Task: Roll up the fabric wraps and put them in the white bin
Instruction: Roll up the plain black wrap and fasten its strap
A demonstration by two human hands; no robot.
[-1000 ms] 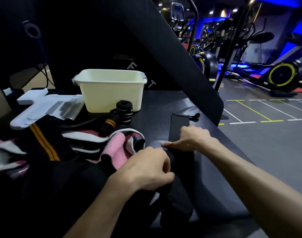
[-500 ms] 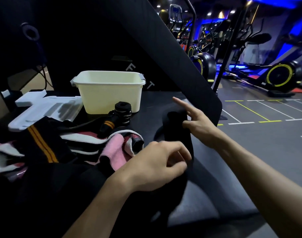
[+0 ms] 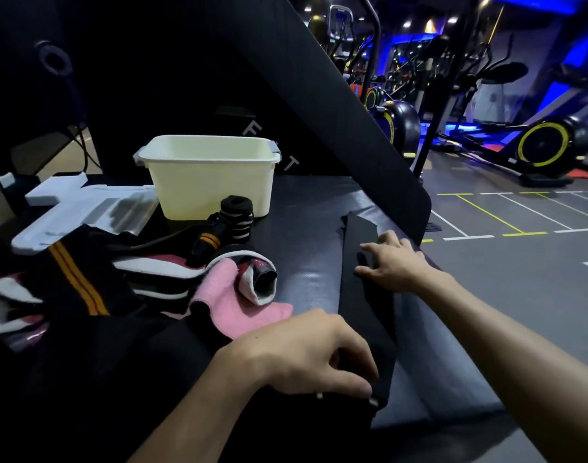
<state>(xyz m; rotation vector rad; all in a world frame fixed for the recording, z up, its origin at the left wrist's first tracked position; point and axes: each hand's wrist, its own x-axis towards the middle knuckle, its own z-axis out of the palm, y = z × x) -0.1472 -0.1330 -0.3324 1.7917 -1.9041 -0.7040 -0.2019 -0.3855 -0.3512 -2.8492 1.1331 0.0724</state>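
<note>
A long black fabric wrap (image 3: 363,289) lies flat on the dark padded bench (image 3: 306,262), running away from me. My left hand (image 3: 306,355) grips its near end with curled fingers. Farther along, my right hand (image 3: 393,262) presses the wrap flat with spread fingers. The white bin (image 3: 212,175) stands at the back of the bench, well beyond both hands. A rolled black wrap with white stripes (image 3: 236,217) sits just in front of the bin.
A heap of loose wraps, pink (image 3: 249,305), black with orange stripes (image 3: 75,279) and white-edged, covers the bench's left side. White foam packing (image 3: 78,215) lies left of the bin. A slanted black pad (image 3: 319,95) rises behind. The bench edge drops to the gym floor at right.
The black wrap, lifted half a second ago, now lies stretched flat. My right hand came down from pointing and presses it; my left hand dropped toward me, holding the near end.
</note>
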